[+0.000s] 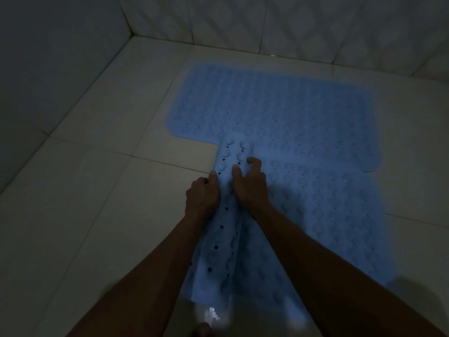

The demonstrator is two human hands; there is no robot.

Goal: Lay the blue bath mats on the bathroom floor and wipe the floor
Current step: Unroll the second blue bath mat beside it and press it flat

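We pinch the folded-over left edge of the near blue mat [315, 227] with left hand [202, 194] and right hand [250, 183]; on the floor [73, 215] near the far-wall mat [279, 105], it looks floppy, rubbery, light, best held by its edge

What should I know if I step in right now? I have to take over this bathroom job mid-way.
Left hand: holds the left side of the folded-over strip of the near mat.
Right hand: fingers curled on that fold.
Far mat: flat on the tiled floor near the wall; the near mat overlaps its front edge.
Done: one mat laid.
Left: flatten the fold, then wipe the floor. No cloth in view.
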